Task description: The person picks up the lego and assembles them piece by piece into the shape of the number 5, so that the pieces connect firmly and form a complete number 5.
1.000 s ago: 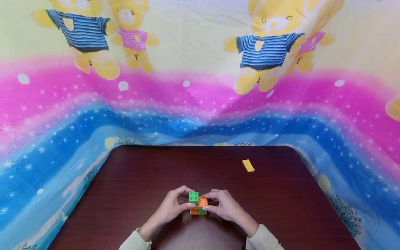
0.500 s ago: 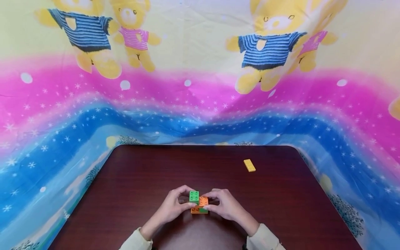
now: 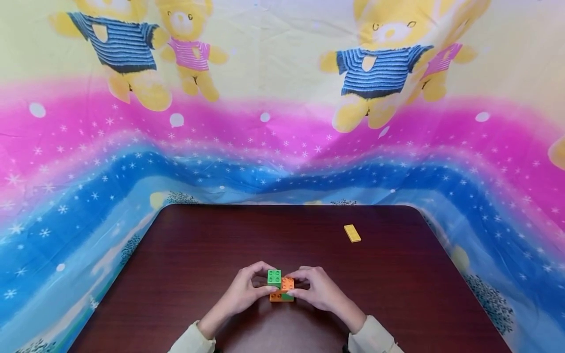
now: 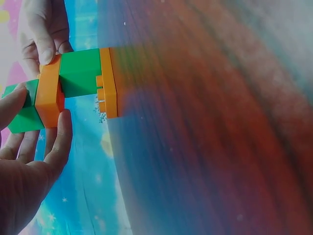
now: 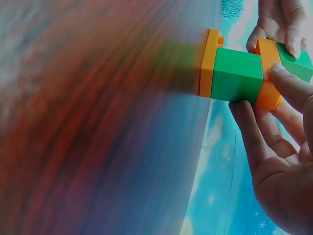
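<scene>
A small stack of toy building blocks stands on the table between both hands. At its base is a thin orange plate (image 4: pixel 110 83) with studs showing on one half. On the other half sits a green block (image 5: pixel 237 73). An orange block (image 3: pixel 288 283) lies above that, and a second green block (image 3: pixel 274 277) tops its left part. My left hand (image 3: pixel 242 290) pinches this top green block between thumb and fingers. With thumb and fingertips, my right hand (image 3: pixel 321 290) grips the orange block, some fingers also reaching the lower green block's far side.
A yellow flat block (image 3: pixel 352 233) lies apart at the back right of the dark wooden table (image 3: pixel 212 235). Behind and around the table hangs a cloth (image 3: pixel 265 137) printed with bears and snowflakes.
The head view shifted very slightly at first. Both hands keep the same hold on the stack, and the yellow block stays put.
</scene>
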`<action>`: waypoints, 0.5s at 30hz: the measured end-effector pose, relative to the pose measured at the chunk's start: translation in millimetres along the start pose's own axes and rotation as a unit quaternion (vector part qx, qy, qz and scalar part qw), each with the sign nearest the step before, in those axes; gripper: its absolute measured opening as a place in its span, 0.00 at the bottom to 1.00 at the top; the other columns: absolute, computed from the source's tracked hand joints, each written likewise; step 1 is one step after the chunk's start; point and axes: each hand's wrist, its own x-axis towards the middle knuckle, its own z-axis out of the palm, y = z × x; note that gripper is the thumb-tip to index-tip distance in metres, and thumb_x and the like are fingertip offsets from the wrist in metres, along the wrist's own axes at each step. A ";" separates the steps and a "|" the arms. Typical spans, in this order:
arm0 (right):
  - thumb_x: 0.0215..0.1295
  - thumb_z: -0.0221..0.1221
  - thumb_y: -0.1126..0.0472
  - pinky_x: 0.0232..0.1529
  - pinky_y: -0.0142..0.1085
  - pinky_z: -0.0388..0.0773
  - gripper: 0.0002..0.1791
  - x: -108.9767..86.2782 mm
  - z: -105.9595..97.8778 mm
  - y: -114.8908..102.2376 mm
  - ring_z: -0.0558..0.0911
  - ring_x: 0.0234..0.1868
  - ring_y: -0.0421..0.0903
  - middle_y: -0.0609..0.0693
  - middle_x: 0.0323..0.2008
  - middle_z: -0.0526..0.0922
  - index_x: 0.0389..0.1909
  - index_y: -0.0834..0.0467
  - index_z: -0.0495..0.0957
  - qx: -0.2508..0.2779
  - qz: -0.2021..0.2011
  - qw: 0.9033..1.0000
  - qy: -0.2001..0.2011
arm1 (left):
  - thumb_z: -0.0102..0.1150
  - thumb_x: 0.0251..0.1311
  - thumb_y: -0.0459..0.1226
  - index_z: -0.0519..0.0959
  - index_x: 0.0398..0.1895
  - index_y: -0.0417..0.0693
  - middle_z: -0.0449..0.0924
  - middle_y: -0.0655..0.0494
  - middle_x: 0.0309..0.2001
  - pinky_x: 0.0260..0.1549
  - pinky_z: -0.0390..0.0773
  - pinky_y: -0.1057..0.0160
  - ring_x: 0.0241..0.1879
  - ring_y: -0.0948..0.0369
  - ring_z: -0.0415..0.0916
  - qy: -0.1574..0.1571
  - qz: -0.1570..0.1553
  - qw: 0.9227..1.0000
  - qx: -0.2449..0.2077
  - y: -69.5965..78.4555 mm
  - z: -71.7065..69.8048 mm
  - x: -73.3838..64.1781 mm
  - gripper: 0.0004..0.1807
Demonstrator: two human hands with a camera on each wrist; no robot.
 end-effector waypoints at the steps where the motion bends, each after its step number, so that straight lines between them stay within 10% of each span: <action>1: 0.66 0.70 0.50 0.47 0.30 0.83 0.19 0.1 0.0 0.0 0.85 0.45 0.34 0.39 0.42 0.86 0.56 0.49 0.86 0.000 0.000 1.000 0.000 | 0.74 0.61 0.39 0.82 0.52 0.58 0.86 0.59 0.49 0.47 0.84 0.68 0.49 0.60 0.85 0.000 -0.001 1.000 0.000 -0.1 0.0 0.1 0.17; 15: 0.66 0.70 0.50 0.47 0.30 0.84 0.20 -1.4 -0.1 -2.7 0.85 0.46 0.36 0.40 0.43 0.86 0.57 0.48 0.86 -0.007 0.010 1.000 -0.001 | 0.74 0.61 0.40 0.81 0.52 0.57 0.85 0.57 0.50 0.49 0.84 0.65 0.50 0.58 0.85 -0.001 -0.010 1.000 -0.004 0.0 1.2 -0.7 0.17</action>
